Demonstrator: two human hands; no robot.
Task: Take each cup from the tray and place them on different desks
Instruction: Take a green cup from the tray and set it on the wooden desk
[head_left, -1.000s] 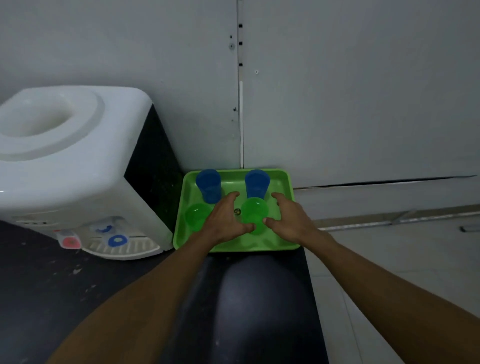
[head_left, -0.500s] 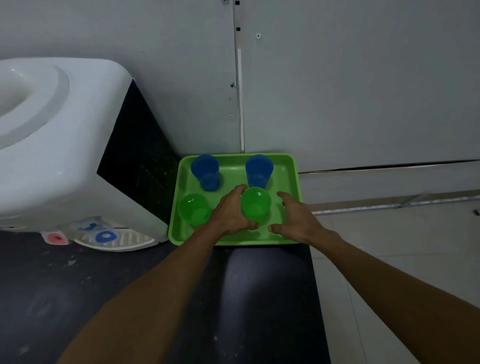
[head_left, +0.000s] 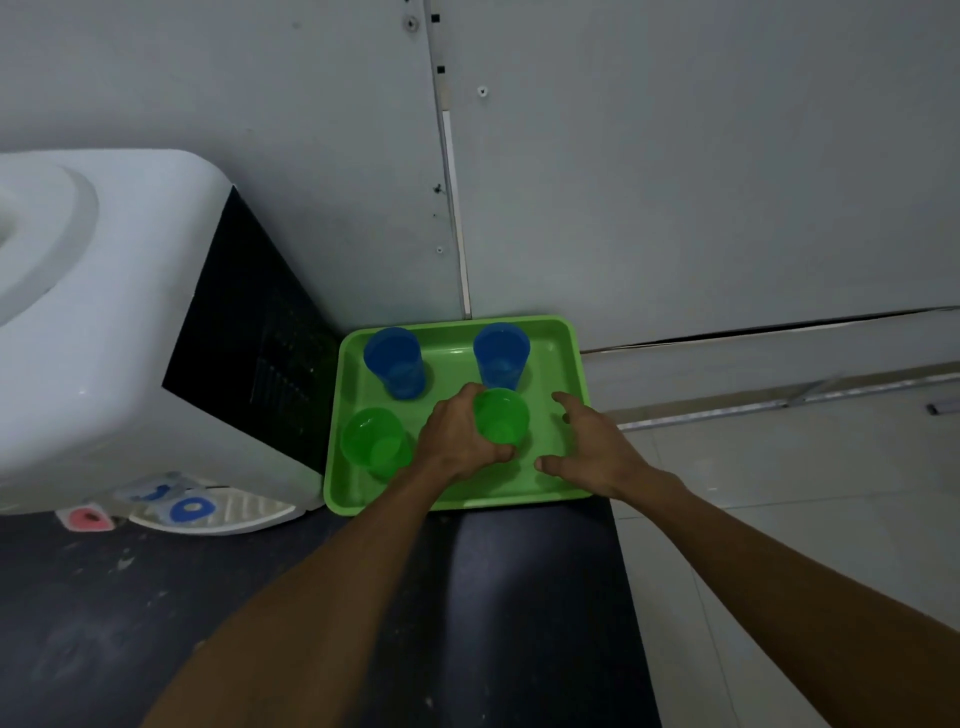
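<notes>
A green tray (head_left: 569, 364) sits on a dark counter (head_left: 519, 597), pushed up against a grey panelled wall (head_left: 675, 182) and just beside the black side of a white water dispenser (head_left: 104, 322); four cups stand upright in the tray, two blue at the far side and two green at the near side; the left blue cup (head_left: 395, 361) and the right blue cup (head_left: 501, 353) are well apart from each other, each close to the far rim; the left green cup (head_left: 374, 439) stands alone near the tray's left wall, untouched; the left hand (head_left: 457, 434) is wrapped around the right green cup (head_left: 501, 415), fingers curled about its left and near sides with the thumb at the base, so that cup is gripped; whether its base rests on the tray floor or is raised a little cannot be told from this angle; the right hand (head_left: 592, 447) is over the right part of the tray with fingers spread and slightly bent, holding nothing, just beside the gripped cup but apart from it; both forearms reach in from the bottom edge across the counter; on the dispenser's front low down are a red tap (head_left: 88, 518) and a blue tap (head_left: 189, 509) above a pale drip grille (head_left: 244, 512); light floor tiles (head_left: 779, 493) show to the right of the counter.
</notes>
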